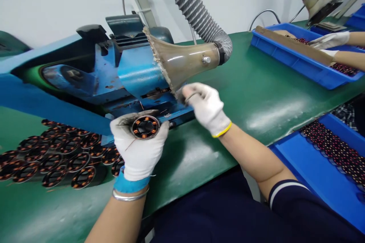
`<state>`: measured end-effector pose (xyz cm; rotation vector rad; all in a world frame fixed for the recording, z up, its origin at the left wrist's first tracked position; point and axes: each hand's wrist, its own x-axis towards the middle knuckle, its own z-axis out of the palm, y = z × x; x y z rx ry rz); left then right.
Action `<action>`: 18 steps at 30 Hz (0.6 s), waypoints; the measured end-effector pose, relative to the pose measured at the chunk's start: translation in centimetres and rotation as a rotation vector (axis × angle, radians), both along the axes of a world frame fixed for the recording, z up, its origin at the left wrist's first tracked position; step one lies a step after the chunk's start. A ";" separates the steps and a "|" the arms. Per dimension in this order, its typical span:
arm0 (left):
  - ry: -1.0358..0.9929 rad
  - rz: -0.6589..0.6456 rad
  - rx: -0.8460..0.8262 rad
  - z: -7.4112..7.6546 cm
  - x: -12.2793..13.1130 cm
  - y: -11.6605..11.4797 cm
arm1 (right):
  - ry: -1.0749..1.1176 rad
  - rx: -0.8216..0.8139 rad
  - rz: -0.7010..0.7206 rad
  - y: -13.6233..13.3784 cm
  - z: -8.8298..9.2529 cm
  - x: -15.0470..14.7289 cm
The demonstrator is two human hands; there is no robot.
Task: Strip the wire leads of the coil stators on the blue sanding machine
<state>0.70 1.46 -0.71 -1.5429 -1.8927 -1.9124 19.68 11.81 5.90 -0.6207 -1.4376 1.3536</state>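
Observation:
My left hand [139, 140], in a white glove with a dark smudge, is closed around a round motor stator [132, 127]. The stator's open end faces up toward me, with copper windings around a dark bore, and a thin loose wire hangs below it. My right hand [203, 102], also gloved, is pinched just under the edge of a translucent suction hood [185, 59]. What its fingers hold is blurred and cannot be made out. Both hands are in front of a blue machine [142, 68]. Several similar stators [78, 161] stand in rows on the green table at left.
A grey corrugated hose [196, 5] runs up from the hood. At the back right, another person's gloved hands [329, 41] reach into a blue tray [299, 68] of small parts. A second blue tray [296, 159] with rows of parts lies at lower right, beside the green table [256, 95].

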 end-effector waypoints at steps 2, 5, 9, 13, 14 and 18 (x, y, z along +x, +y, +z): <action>-0.020 0.017 0.011 -0.2 -0.1 0.1 | 0.021 -0.086 -0.062 0.1 0.4 0.2; -0.073 -0.052 -0.018 -0.8 -0.1 0.1 | -0.160 -0.085 0.099 -0.9 0.7 -0.4; -0.067 -0.092 -0.071 -1.4 -0.1 0.2 | -0.286 -0.112 0.205 -1.9 0.4 -2.2; -0.050 0.069 -0.130 -0.5 -0.2 0.9 | -0.214 -0.200 0.268 -1.1 -0.5 -3.3; -0.044 0.103 -0.139 -0.1 -0.3 1.1 | -0.191 -0.201 0.276 -0.9 -0.7 -3.4; 0.020 0.173 -0.151 1.5 -0.6 1.7 | -0.089 -0.160 0.316 -0.6 -1.0 -3.0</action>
